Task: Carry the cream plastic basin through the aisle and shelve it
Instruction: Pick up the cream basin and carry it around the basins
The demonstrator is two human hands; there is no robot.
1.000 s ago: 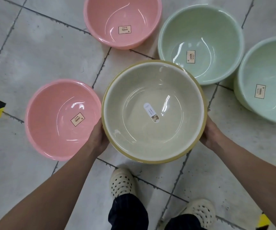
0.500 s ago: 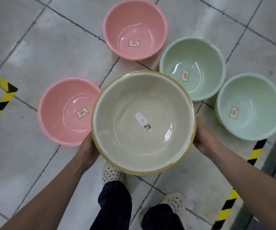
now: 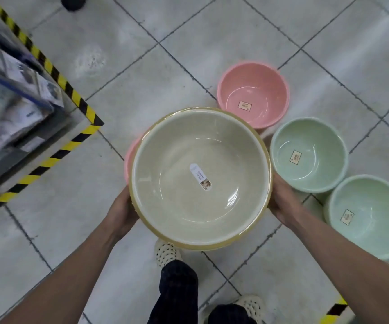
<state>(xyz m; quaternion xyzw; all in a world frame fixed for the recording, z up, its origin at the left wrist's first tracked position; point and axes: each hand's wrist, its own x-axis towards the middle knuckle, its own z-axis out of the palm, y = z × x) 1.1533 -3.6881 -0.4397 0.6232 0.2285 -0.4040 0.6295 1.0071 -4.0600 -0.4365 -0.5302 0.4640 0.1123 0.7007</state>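
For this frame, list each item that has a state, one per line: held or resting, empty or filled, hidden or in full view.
Cream basin: held off the floor, upright, empty, sticker inside.
Left hand: grip on the basin's left rim.
Right hand: grip on its right rim.
Far pink basin: on the floor, empty.
Near pink basin: mostly hidden behind the cream basin.
Two green basins: on the floor, empty.
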